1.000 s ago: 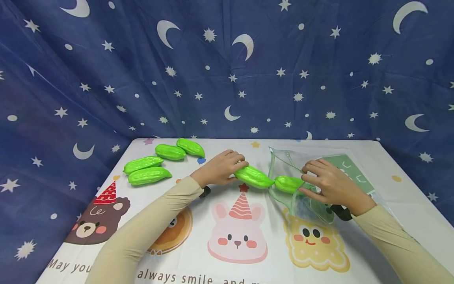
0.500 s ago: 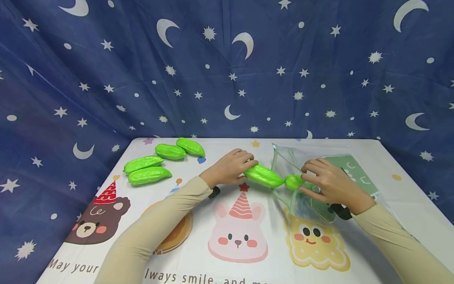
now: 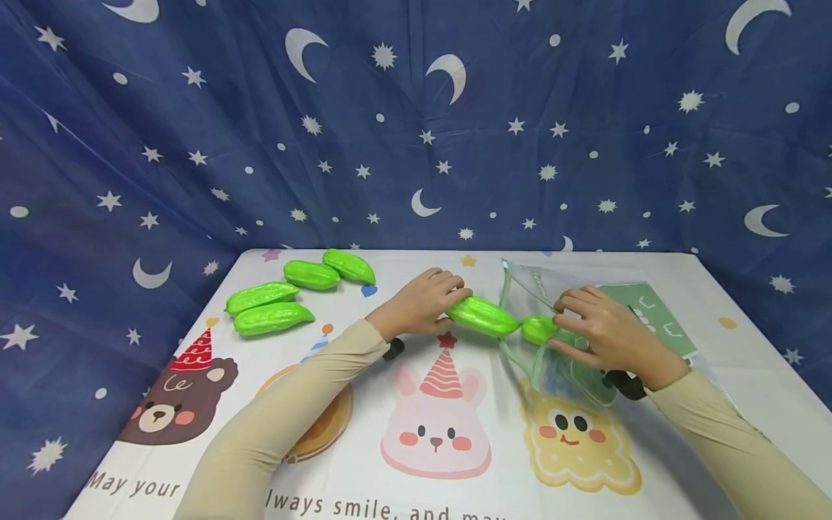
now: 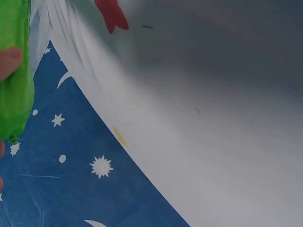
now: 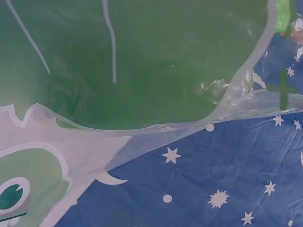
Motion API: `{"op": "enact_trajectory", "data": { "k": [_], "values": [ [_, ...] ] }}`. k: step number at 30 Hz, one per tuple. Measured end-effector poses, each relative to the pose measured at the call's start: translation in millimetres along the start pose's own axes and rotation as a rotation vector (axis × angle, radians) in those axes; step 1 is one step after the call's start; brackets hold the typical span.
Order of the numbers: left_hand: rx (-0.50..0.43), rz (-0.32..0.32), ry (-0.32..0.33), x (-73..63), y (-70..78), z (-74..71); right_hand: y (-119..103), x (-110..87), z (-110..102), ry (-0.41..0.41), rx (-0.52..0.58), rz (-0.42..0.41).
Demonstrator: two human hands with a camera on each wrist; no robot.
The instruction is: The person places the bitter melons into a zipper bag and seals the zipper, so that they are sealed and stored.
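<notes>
The left hand [image 3: 422, 303] has its fingers and thumb curled round the blunt end of a bright green, ridged, tapering gourd-shaped toy vegetable [image 3: 481, 315], whose narrow tip points toward the right hand [image 3: 607, 336]. The right hand bends its fingers and thumb, spread a little apart, on the mouth edges of a clear plastic bag with green trim and a green printed panel [image 3: 640, 309]. Between the two hands, at the bag's mouth, lies a second bright green ridged vegetable [image 3: 537, 329], partly hidden by the right fingers; whether the two tips touch cannot be told. The bag spreads beneath and beyond the right hand. Well to the left of the left hand, four more glossy green ridged vegetables [image 3: 274, 318] lie in two pairs. Under both hands is a white tablecloth [image 3: 503, 448] printed with cartoon figures, among them a pink rabbit [image 3: 435, 448] on the near side, between the hands. Beyond them hangs a navy cloth [image 3: 364, 108] patterned with moons and stars.
</notes>
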State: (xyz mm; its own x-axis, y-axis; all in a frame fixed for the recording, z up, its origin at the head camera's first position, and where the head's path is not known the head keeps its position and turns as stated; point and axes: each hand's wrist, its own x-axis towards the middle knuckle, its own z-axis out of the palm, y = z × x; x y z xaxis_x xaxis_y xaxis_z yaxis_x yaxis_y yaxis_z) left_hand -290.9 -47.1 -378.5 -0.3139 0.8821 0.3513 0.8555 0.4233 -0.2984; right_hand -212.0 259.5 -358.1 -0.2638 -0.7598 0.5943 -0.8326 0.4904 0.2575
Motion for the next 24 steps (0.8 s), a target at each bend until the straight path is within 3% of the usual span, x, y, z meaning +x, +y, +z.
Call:
{"op": "enact_trajectory", "data": {
  "k": [11, 24],
  "values": [
    [0.009, -0.005, 0.015, -4.5, -4.8, -3.2, 1.1, 1.2, -0.4, -0.006, -0.001, 0.002],
    [-0.025, 0.003, -0.021, 2.9, -1.1, 3.1, -0.2, 1.3, 1.1, -0.039, 0.001, 0.016]
  ]
}}
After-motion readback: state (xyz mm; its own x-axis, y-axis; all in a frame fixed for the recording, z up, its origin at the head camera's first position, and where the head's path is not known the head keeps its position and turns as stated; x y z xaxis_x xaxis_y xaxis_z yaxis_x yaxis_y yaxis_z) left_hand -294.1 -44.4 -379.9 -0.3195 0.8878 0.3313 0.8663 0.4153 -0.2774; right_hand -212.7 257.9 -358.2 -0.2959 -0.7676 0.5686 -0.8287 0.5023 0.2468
